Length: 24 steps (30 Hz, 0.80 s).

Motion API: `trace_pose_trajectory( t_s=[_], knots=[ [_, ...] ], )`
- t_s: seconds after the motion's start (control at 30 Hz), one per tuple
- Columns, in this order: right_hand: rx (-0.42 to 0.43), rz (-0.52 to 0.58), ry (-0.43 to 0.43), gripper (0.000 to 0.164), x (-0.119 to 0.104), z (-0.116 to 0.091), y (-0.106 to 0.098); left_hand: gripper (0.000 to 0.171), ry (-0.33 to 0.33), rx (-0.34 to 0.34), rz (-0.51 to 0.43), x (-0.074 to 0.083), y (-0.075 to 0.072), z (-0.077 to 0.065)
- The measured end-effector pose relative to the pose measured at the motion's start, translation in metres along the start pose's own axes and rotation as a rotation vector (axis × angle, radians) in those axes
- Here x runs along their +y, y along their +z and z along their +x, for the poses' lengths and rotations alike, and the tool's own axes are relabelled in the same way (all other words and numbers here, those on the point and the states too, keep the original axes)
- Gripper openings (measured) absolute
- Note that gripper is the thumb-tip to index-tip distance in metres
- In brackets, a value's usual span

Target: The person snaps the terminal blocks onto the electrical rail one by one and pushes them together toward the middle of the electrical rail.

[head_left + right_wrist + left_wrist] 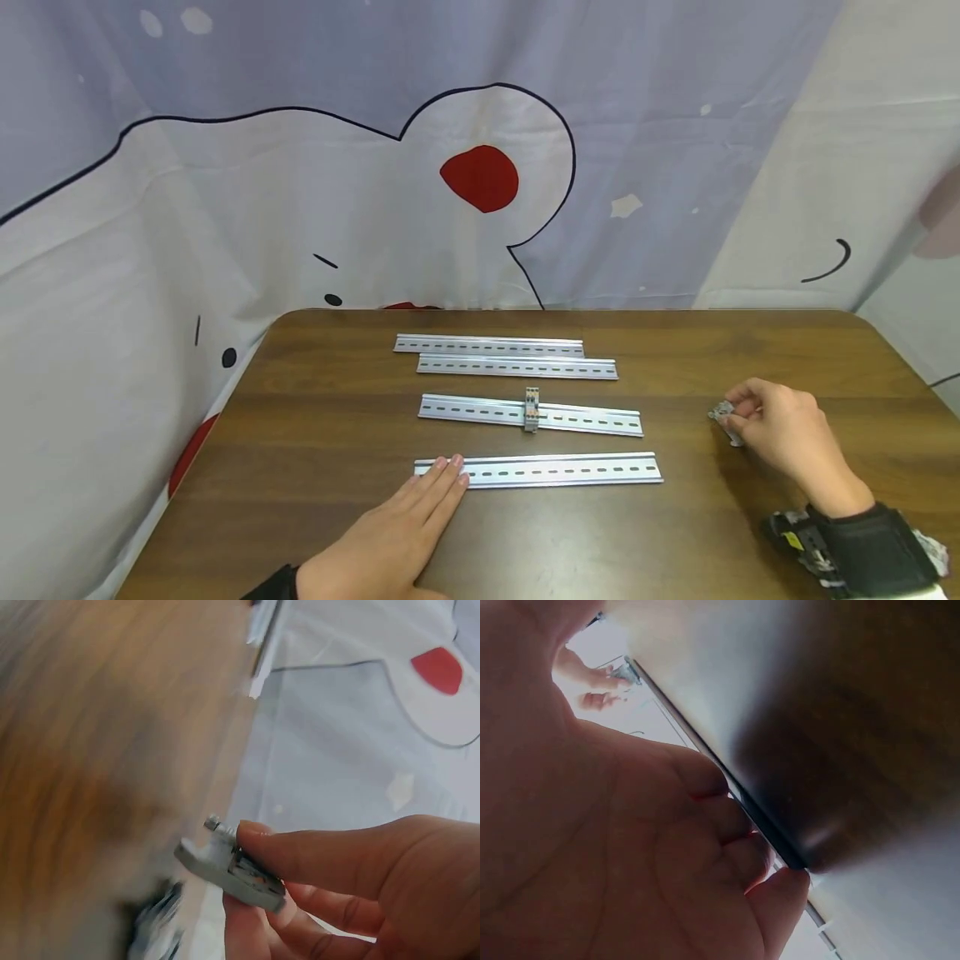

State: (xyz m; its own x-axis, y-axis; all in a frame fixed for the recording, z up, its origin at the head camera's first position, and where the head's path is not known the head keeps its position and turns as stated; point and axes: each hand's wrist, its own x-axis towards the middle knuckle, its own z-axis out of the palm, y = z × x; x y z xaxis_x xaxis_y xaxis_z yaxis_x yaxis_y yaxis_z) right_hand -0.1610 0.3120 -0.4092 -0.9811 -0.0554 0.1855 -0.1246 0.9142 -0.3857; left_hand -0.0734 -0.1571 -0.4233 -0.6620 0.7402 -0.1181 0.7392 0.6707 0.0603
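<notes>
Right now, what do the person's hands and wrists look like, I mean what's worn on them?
The right hand is ungloved, with a wide black wristband and a dark-and-silver device bearing a small yellow patch. The left hand is ungloved too; only a black edge shows at its wrist, too little to tell band from sleeve.

The left fingers (781, 904) touch a long, narrow rail (774, 837).

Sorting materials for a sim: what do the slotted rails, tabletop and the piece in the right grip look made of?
Slotted rails: metal, steel or aluminium unclear; smooth silvery sheen.
Tabletop: wood or laminate, satin; brown grain, soft glare.
Piece in the right grip: probably matte plastic; dull grey body.
</notes>
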Motion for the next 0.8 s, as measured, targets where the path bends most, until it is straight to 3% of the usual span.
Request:
trace_pose_trajectory(
  t_s=[0.2, 0.5, 0.63, 0.8],
  knots=[
    [-0.043, 0.094, -0.039, 0.022, -0.027, -0.001, -0.001, 0.112, -0.019, -0.025, -0.073, 0.0, -0.001, 0.002],
    [-0.23, 0.191, -0.084, 0.024, -0.065, -0.01, 0.004, 0.115, -0.054, -0.066, -0.172, -0.002, -0.005, 0.002],
    [-0.244, 0.17, -0.096, 0.023, -0.07, -0.013, 0.008, 0.116, -0.043, -0.057, -0.173, -0.002, -0.003, 0.003],
    [-0.183, 0.124, -0.132, 0.017, -0.072, -0.016, 0.015, 0.115, -0.039, -0.062, -0.183, -0.002, -0.003, 0.003]
  ],
)
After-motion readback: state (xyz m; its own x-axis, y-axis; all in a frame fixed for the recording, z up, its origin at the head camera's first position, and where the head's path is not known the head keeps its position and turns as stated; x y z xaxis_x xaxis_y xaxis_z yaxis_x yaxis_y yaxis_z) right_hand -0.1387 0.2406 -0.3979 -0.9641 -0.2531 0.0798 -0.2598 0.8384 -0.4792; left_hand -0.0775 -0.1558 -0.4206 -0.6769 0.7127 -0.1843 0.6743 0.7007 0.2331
